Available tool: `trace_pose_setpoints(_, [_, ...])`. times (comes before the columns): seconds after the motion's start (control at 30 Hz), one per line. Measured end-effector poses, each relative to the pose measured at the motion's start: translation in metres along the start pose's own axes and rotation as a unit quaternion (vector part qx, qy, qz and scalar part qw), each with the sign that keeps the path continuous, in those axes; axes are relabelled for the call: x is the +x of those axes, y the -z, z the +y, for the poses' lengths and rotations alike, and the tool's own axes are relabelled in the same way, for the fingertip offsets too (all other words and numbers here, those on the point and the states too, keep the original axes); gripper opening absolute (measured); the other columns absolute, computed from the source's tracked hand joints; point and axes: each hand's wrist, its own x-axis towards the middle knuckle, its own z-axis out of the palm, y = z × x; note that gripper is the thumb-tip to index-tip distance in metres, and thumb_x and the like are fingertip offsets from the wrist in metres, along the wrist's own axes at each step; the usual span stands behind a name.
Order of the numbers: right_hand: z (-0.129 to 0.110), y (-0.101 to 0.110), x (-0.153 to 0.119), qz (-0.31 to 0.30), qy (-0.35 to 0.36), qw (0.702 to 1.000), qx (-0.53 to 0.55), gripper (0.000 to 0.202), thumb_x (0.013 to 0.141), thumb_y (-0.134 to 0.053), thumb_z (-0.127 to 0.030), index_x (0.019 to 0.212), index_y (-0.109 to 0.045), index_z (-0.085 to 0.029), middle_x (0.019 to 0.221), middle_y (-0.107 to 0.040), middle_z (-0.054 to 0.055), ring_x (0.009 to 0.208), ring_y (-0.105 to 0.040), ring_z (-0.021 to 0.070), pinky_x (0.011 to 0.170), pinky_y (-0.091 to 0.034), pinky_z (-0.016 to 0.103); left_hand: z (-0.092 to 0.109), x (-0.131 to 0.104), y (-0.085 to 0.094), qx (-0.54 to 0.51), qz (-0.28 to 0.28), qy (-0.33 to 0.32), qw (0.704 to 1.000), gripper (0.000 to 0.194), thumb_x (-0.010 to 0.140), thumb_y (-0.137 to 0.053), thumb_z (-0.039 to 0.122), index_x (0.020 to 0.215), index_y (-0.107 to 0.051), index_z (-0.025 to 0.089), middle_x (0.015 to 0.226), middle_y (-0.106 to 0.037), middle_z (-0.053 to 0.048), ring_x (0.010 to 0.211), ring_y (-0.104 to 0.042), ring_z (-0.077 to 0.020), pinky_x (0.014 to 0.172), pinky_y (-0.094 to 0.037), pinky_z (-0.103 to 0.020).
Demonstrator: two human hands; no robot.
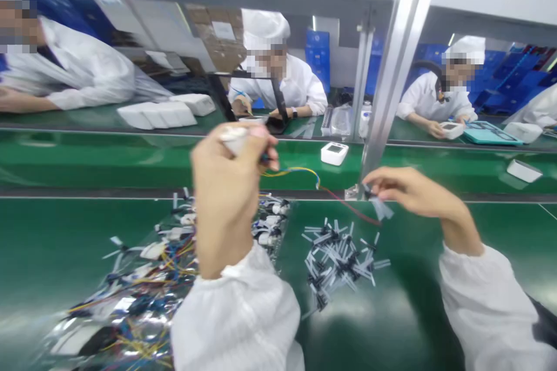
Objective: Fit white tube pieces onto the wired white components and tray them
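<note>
My left hand [228, 185] is raised at the centre and closed around a white plastic part [235, 140], mostly hidden by the fingers. Yellow and blue wires [300, 168] run out of it to the right, with a thin dark red wire [348, 204] trailing on from them. Over on the right, my right hand [413, 192] pinches a small black piece with translucent strips [382, 208], blurred by motion. Below and between the hands lies a pile of similar black pieces with pale strips [343, 261]. Wired white parts in clear plastic [150, 281] spread out under my left forearm.
A green conveyor belt [108, 165] crosses beyond the table, carrying a white device with a small screen [335, 153]. A metal post [391, 69] rises behind my right hand. Several people in white work on the far side, near white casings [159, 115] and a teal tray [491, 133].
</note>
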Motion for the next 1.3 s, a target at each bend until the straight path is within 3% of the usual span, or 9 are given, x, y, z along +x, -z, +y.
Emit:
trace_pose_setpoints(0.1, [-0.011, 0.013, -0.007, 0.246, 0.083, 0.958, 0.123, 0.032, 0.094, -0.074, -0.022, 0.125, -0.072, -0.026, 0.103, -0.074, 0.004, 0.077, -0.070, 0.0153, 0.073, -0.059, 0.030, -0.008, -0.001, -0.012, 0.011, -0.097, 0.021, 0.995, 0.019, 0.077, -0.078, 0.028, 0.088, -0.068, 0.016, 0.069, -0.063, 0.002, 0.054, -0.052, -0.0092, 0.046, -0.038, -0.025])
trace_pose_setpoints(0.2, [-0.023, 0.012, 0.004, 0.332, 0.154, 0.893, 0.262, 0.030, 0.087, -0.084, -0.030, 0.116, -0.076, -0.033, 0.110, -0.075, 0.002, 0.074, -0.064, 0.0129, 0.069, -0.058, 0.028, -0.010, -0.006, -0.028, 0.051, -0.166, 0.039, 0.984, 0.025, 0.081, -0.075, 0.032, 0.099, -0.071, 0.014, 0.062, -0.056, 0.004, 0.051, -0.046, -0.0088, 0.046, -0.035, -0.024])
trace_pose_setpoints(0.37, [-0.036, -0.006, 0.036, 0.304, 0.126, 0.825, 0.460, 0.031, 0.075, -0.091, -0.025, 0.099, -0.075, -0.034, 0.123, -0.074, 0.000, 0.082, -0.064, 0.0127, 0.066, -0.058, 0.024, -0.009, -0.019, -0.053, 0.061, -0.243, 0.055, 0.966, 0.024, 0.086, -0.073, 0.037, 0.094, -0.070, 0.014, 0.059, -0.052, 0.005, 0.049, -0.042, -0.0082, 0.046, -0.033, -0.022])
trace_pose_setpoints(0.53, [-0.031, -0.018, 0.049, 0.210, 0.040, 0.791, 0.573, 0.034, 0.073, -0.085, -0.012, 0.104, -0.077, -0.024, 0.115, -0.076, 0.004, 0.085, -0.067, 0.0109, 0.074, -0.061, 0.020, -0.011, -0.025, -0.064, 0.065, -0.299, 0.065, 0.950, 0.026, 0.088, -0.073, 0.041, 0.086, -0.067, 0.015, 0.056, -0.051, 0.005, 0.048, -0.042, -0.0082, 0.046, -0.034, -0.022])
trace_pose_setpoints(0.73, [-0.020, -0.021, 0.055, 0.200, -0.028, 0.764, 0.613, 0.036, 0.067, -0.084, -0.008, 0.101, -0.080, -0.020, 0.108, -0.078, 0.004, 0.086, -0.067, 0.0097, 0.079, -0.060, 0.017, -0.016, -0.024, -0.066, 0.104, -0.279, 0.061, 0.953, 0.027, 0.086, -0.074, 0.040, 0.079, -0.065, 0.016, 0.060, -0.055, 0.004, 0.050, -0.041, -0.0081, 0.048, -0.033, -0.022])
trace_pose_setpoints(0.87, [-0.023, -0.026, 0.056, 0.248, -0.020, 0.789, 0.561, 0.026, 0.071, -0.091, -0.024, 0.094, -0.082, -0.017, 0.083, -0.073, 0.002, 0.067, -0.056, 0.0068, 0.058, -0.051, 0.015, -0.020, -0.023, -0.068, 0.117, -0.269, 0.060, 0.954, 0.029, 0.080, -0.078, 0.042, 0.076, -0.066, 0.015, 0.059, -0.054, 0.004, 0.053, -0.040, -0.0092, 0.050, -0.031, -0.023])
trace_pose_setpoints(1.07, [-0.030, -0.024, 0.043, 0.247, 0.026, 0.893, 0.375, 0.024, 0.082, -0.086, -0.037, 0.097, -0.083, -0.019, 0.075, -0.071, 0.002, 0.056, -0.044, 0.0069, 0.048, -0.033, 0.022, -0.019, -0.025, -0.065, 0.167, -0.264, 0.050, 0.949, 0.027, 0.083, -0.075, 0.040, 0.074, -0.064, 0.017, 0.059, -0.050, 0.005, 0.056, -0.038, -0.0106, 0.054, -0.030, -0.024])
trace_pose_setpoints(1.17, [-0.032, -0.024, 0.041, 0.223, 0.037, 0.924, 0.307, 0.023, 0.080, -0.088, -0.038, 0.094, -0.084, -0.020, 0.074, -0.072, 0.002, 0.061, -0.053, 0.0106, 0.055, -0.042, 0.025, -0.017, -0.026, -0.061, 0.177, -0.284, 0.025, 0.942, 0.027, 0.085, -0.071, 0.038, 0.072, -0.061, 0.017, 0.063, -0.053, 0.004, 0.059, -0.040, -0.0114, 0.056, -0.030, -0.024])
trace_pose_setpoints(1.3, [-0.032, -0.029, 0.044, 0.232, 0.040, 0.934, 0.267, 0.027, 0.075, -0.092, -0.041, 0.088, -0.082, -0.020, 0.088, -0.077, 0.005, 0.082, -0.068, 0.0189, 0.074, -0.055, 0.031, -0.018, -0.028, -0.059, 0.214, -0.290, -0.018, 0.933, 0.026, 0.089, -0.063, 0.032, 0.069, -0.054, 0.018, 0.063, -0.052, 0.004, 0.061, -0.040, -0.0118, 0.057, -0.029, -0.025])
